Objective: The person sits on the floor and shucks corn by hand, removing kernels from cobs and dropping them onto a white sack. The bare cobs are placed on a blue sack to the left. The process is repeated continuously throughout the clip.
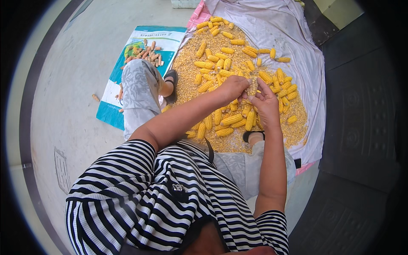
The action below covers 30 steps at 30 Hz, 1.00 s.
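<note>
Between my two hands is a dried corn cob (pixel 252 87), paler than the ears around it. My left hand (pixel 234 87) grips it from the left, its thumb by the upper end. Fingers of my right hand (pixel 266 103) hold it from the right, with the thumb near the lower end. Beneath and around both hands lie many yellow ears of corn (pixel 232 119), scattered over a broad bed of loose kernels (pixel 188 60). How many kernels the held cob still carries is partly hidden by my fingers.
The kernels rest on a pale cloth sheet (pixel 287 28) with a pink checked edge (pixel 199 14). To the left, a blue-and-white printed sack (pixel 110 111) bears stripped cobs (pixel 149 54). One stray cob (pixel 95 97) lies on the concrete floor (pixel 79 79). Dark panelling (pixel 353 111) stands at the right.
</note>
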Each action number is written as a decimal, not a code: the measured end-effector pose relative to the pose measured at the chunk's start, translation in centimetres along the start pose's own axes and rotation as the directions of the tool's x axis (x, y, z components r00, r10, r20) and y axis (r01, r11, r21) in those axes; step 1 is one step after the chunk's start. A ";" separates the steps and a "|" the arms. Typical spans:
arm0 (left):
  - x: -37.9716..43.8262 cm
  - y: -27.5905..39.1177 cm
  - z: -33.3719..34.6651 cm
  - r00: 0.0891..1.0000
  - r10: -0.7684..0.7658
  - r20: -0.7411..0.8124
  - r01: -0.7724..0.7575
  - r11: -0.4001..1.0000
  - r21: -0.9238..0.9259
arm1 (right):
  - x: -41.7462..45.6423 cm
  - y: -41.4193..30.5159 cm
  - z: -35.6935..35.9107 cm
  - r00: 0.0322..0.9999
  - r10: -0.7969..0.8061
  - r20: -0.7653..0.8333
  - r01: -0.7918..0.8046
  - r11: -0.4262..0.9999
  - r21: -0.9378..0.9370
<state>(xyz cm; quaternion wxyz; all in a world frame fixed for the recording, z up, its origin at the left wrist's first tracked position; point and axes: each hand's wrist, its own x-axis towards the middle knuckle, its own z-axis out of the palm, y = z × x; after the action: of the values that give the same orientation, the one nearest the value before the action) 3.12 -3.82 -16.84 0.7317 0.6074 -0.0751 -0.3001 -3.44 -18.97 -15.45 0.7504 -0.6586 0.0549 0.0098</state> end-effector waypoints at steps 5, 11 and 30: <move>-0.2 -0.6 0.4 0.994 0.074 -0.076 -0.068 0.995 0.077 | 0.1 -0.1 0.4 0.999 0.026 0.020 -0.028 0.991 0.129; -0.2 -0.7 0.6 0.993 0.055 -0.106 -0.064 0.995 -0.081 | 0.3 0.2 0.3 1.000 0.010 0.009 -0.012 0.984 0.179; 1.7 -0.8 0.0 0.983 -0.143 -0.115 0.111 0.962 -0.250 | 0.9 -0.3 -1.1 0.995 0.102 -0.010 -0.090 0.917 0.389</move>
<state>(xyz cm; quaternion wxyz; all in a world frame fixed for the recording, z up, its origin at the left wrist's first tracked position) 4.22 -4.74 -18.03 0.7830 0.5354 0.0499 -0.3126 -2.55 -20.19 -15.35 0.8635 -0.4938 0.0995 0.0256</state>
